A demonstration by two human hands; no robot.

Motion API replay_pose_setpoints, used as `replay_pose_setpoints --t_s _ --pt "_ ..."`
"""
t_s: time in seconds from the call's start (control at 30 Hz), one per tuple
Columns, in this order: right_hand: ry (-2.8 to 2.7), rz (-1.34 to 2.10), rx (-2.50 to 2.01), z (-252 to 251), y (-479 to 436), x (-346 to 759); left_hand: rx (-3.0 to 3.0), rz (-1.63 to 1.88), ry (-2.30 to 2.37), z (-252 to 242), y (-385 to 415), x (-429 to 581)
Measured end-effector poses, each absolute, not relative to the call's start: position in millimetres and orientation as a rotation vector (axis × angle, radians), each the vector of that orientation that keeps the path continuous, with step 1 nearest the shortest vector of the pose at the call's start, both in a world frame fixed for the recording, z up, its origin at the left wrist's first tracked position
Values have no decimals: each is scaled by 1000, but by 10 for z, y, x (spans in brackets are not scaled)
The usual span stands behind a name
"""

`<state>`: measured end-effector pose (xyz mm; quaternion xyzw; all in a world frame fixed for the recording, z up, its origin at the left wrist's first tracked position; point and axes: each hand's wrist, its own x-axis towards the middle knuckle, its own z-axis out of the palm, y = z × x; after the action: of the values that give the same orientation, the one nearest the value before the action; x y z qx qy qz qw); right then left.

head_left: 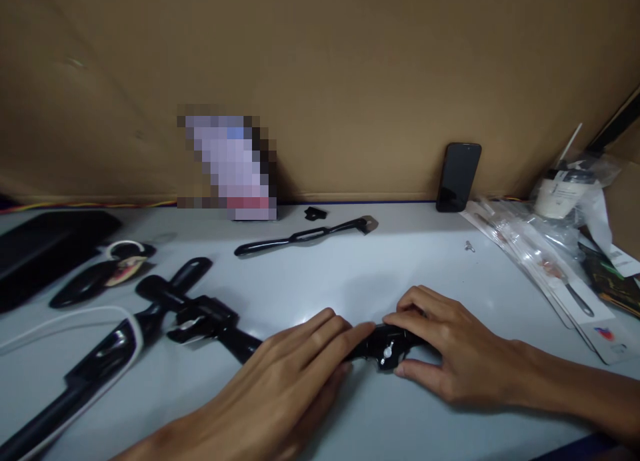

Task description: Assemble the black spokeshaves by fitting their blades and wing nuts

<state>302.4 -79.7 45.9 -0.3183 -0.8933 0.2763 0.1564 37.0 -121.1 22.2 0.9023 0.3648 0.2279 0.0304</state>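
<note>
Between my hands, just above or on the table's near part, is a glossy black spokeshave (386,352) with a silver wing screw at its middle. My left hand (305,368) closes over its left handle, the fingers lying along the top. At the other end my right hand (445,344) pinches the tool between thumb and fingers, hiding most of the right handle. Farther back lies another long black tool body (307,235) with a slot in its middle and a metal blade (371,224) at its right end. A small black plate (315,213) sits behind it.
A loose silver wing screw (469,246) lies to the right. Flat carded packages (565,281) and a lidded cup (565,191) occupy the right side. A black phone (459,178) leans on the cardboard wall. At left are a black jointed stand (200,314) and a white cable (131,324).
</note>
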Motion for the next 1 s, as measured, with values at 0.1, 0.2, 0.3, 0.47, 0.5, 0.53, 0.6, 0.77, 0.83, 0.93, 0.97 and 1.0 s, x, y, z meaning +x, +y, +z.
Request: replay_pose_setpoints --t_s 0.1,0.2,0.3,0.47,0.5,0.53,0.6,0.77,0.83,0.93,0.97,1.0 --pt "-2544 795 -920 449 -825 2995 2734 672 1224 211 -1219 418" --pt "-2539 837 -865 431 -827 2973 2700 573 1255 211 -1195 481" --pt "-2506 864 -907 411 -818 2958 2677 470 1287 230 -1161 528" --pt "-2465 779 -1028 387 -777 2955 2649 327 1324 301 -1076 598" --pt "-2452 766 -1041 378 -757 2963 2654 289 1331 323 -1046 627" --pt "-2433 749 -1051 367 -730 2975 2667 253 1338 347 -1011 661" --pt "-2404 707 -1052 342 -655 3009 2706 211 1378 388 -931 741" --pt "-2308 698 -1013 298 -472 3077 2687 254 1518 366 -785 881" --pt "-2265 693 -1022 292 -467 3072 2639 331 1525 316 -778 881" --pt "-2288 657 -997 282 -523 3037 2626 381 1464 256 -791 832" --pt "-2297 653 -986 279 -545 3024 2630 389 1441 244 -795 811" --pt "-2296 660 -982 279 -564 3014 2636 398 1420 236 -798 791"
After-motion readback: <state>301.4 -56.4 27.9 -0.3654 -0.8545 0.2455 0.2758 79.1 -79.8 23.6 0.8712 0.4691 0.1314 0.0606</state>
